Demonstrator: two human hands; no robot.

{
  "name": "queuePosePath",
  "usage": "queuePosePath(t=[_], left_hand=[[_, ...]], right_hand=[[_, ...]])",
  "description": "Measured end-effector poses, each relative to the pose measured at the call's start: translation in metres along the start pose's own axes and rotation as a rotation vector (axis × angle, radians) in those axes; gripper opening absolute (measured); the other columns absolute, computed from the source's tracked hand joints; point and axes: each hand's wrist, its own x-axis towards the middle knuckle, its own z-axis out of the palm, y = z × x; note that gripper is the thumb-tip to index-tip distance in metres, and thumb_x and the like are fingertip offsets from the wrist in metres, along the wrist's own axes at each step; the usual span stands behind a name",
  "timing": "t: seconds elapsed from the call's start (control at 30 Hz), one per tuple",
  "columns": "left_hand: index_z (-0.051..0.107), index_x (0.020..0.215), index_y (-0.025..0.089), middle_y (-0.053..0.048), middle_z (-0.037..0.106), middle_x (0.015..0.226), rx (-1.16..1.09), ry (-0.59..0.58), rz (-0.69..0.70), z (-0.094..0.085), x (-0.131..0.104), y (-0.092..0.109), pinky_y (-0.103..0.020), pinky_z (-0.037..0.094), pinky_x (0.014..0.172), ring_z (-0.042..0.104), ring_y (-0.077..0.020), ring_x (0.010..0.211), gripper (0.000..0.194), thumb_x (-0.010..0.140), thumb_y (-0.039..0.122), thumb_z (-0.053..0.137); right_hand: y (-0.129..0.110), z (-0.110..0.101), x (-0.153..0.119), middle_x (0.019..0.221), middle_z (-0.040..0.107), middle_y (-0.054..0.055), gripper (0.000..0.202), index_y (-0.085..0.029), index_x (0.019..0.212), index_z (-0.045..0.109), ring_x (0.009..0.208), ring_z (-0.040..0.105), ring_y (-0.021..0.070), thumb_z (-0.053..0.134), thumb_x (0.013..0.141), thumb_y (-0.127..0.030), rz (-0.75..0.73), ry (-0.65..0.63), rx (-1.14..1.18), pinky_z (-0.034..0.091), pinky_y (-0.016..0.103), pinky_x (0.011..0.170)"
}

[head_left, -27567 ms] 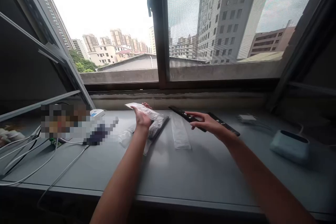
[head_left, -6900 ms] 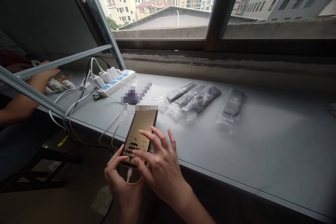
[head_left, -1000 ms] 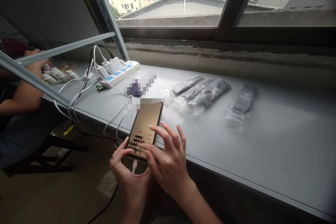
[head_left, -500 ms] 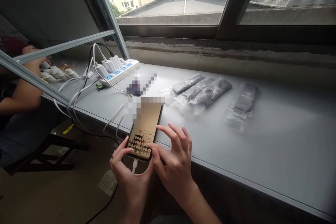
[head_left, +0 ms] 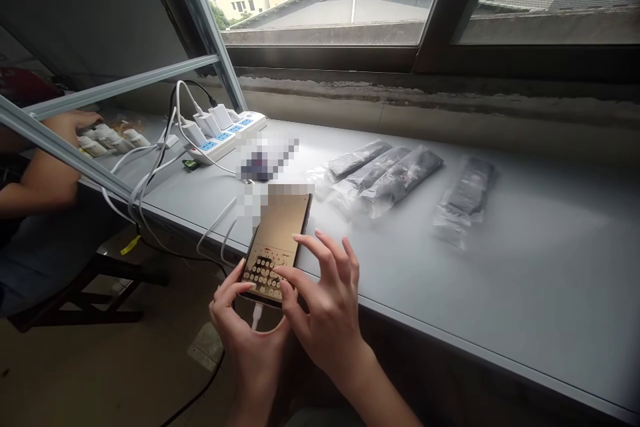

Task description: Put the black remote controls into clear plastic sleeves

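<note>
A smartphone (head_left: 280,233) is tilted up at the table's front edge, its screen showing a keyboard with round keys. My left hand (head_left: 250,327) grips the lower end of the phone, fingers along its left side. Over the right part of the keyboard is my right hand (head_left: 325,293), fingers spread, with the index fingertip at the keys; whether it touches the glass I cannot tell. A white charging plug (head_left: 257,315) sits in the phone's bottom edge. The upper part of the screen is blurred out.
On the table (head_left: 500,293) lie several dark items in clear plastic bags (head_left: 400,180). A white power strip (head_left: 225,137) with chargers and loose cables stands at the left, near a metal frame (head_left: 125,87). Beyond it a person's arm (head_left: 55,160) rests by small white bottles (head_left: 113,137).
My right hand has shifted slightly left and up over the keyboard. The left hand and the phone have stayed put. Behind the frame, the other person's hand has lowered.
</note>
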Motion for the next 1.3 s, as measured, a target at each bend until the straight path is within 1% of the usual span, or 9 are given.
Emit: queuePosePath(t=[0.2, 0.3, 0.4, 0.57, 0.7, 0.9, 1.07, 1.17, 1.3], left_hand=[[0.047, 0.101, 0.022, -0.012, 0.054, 0.126, 0.007, 0.011, 0.030, 0.000, 0.000, -0.004, -0.051, 0.040, 0.102, 0.052, -0.0261, 0.116, 0.040, 0.071, 0.026, 0.073], [0.048, 0.101, 0.022, -0.013, 0.055, 0.126, 0.010, 0.013, 0.038, 0.000, 0.001, -0.003, -0.050, 0.039, 0.101, 0.052, -0.0262, 0.115, 0.037, 0.072, 0.025, 0.071], [0.048, 0.100, 0.021, -0.013, 0.055, 0.125, 0.003, 0.016, 0.038, 0.000, 0.001, -0.002, -0.048, 0.039, 0.100, 0.052, -0.0261, 0.115, 0.035, 0.074, 0.024, 0.070], [0.048, 0.100, 0.021, -0.014, 0.054, 0.126, -0.011, 0.006, 0.036, 0.000, 0.001, -0.001, -0.048, 0.040, 0.100, 0.051, -0.0264, 0.117, 0.034, 0.074, 0.024, 0.069], [0.047, 0.099, 0.021, -0.013, 0.055, 0.126, 0.002, 0.021, 0.025, 0.001, 0.000, -0.002, -0.050, 0.040, 0.101, 0.053, -0.0268, 0.116, 0.035, 0.073, 0.025, 0.071], [0.048, 0.097, 0.022, -0.012, 0.056, 0.125, 0.003, 0.040, 0.014, 0.003, 0.000, -0.004, -0.050, 0.042, 0.100, 0.054, -0.0266, 0.115, 0.036, 0.071, 0.025, 0.072], [0.047, 0.100, 0.022, -0.012, 0.056, 0.126, 0.010, 0.019, 0.021, 0.002, 0.000, -0.005, -0.052, 0.043, 0.100, 0.054, -0.0265, 0.115, 0.043, 0.068, 0.027, 0.075], [0.047, 0.101, 0.023, -0.012, 0.055, 0.127, 0.006, 0.006, 0.005, 0.001, 0.000, -0.005, -0.052, 0.044, 0.100, 0.054, -0.0261, 0.115, 0.044, 0.068, 0.028, 0.075], [0.046, 0.101, 0.023, -0.012, 0.054, 0.128, 0.002, -0.009, 0.010, 0.000, -0.001, -0.006, -0.053, 0.044, 0.100, 0.053, -0.0261, 0.116, 0.044, 0.068, 0.030, 0.075]], right_hand=[[-0.005, 0.005, 0.004, 0.135, 0.056, 0.003, 0.016, -0.028, 0.098, 0.068, 0.135, 0.038, 0.0212, 0.054, 0.092, -0.033, -0.045, -0.142, -0.033, 0.012, 0.045, 0.118], [-0.005, 0.007, 0.004, 0.139, 0.053, 0.004, 0.018, -0.027, 0.102, 0.067, 0.137, 0.035, 0.0215, 0.053, 0.093, -0.034, -0.066, -0.176, -0.054, 0.010, 0.046, 0.118], [-0.006, 0.009, 0.005, 0.140, 0.052, 0.004, 0.019, -0.027, 0.104, 0.066, 0.138, 0.034, 0.0215, 0.052, 0.094, -0.035, -0.082, -0.180, -0.064, 0.009, 0.047, 0.119], [-0.006, 0.010, 0.002, 0.134, 0.056, 0.003, 0.014, -0.027, 0.099, 0.066, 0.136, 0.036, 0.0201, 0.054, 0.093, -0.031, -0.088, -0.145, -0.041, 0.008, 0.045, 0.119], [-0.005, 0.011, -0.001, 0.131, 0.058, 0.004, 0.013, -0.026, 0.097, 0.065, 0.135, 0.038, 0.0199, 0.054, 0.092, -0.029, -0.068, -0.113, -0.041, 0.010, 0.044, 0.119], [-0.005, 0.014, -0.003, 0.130, 0.057, 0.005, 0.013, -0.026, 0.098, 0.066, 0.133, 0.041, 0.0223, 0.055, 0.091, -0.027, -0.049, -0.115, -0.085, 0.016, 0.048, 0.117], [-0.003, 0.008, -0.006, 0.121, 0.063, 0.003, 0.013, -0.026, 0.091, 0.068, 0.126, 0.048, 0.0204, 0.056, 0.089, -0.022, -0.023, -0.004, -0.029, 0.023, 0.042, 0.115], [0.000, 0.002, -0.008, 0.115, 0.066, 0.002, 0.015, -0.027, 0.086, 0.069, 0.121, 0.052, 0.0201, 0.055, 0.088, -0.021, -0.013, 0.068, 0.022, 0.028, 0.041, 0.112], [0.002, -0.002, -0.011, 0.112, 0.067, 0.002, 0.017, -0.027, 0.082, 0.069, 0.119, 0.053, 0.0207, 0.054, 0.089, -0.022, -0.003, 0.093, 0.076, 0.032, 0.042, 0.110]])
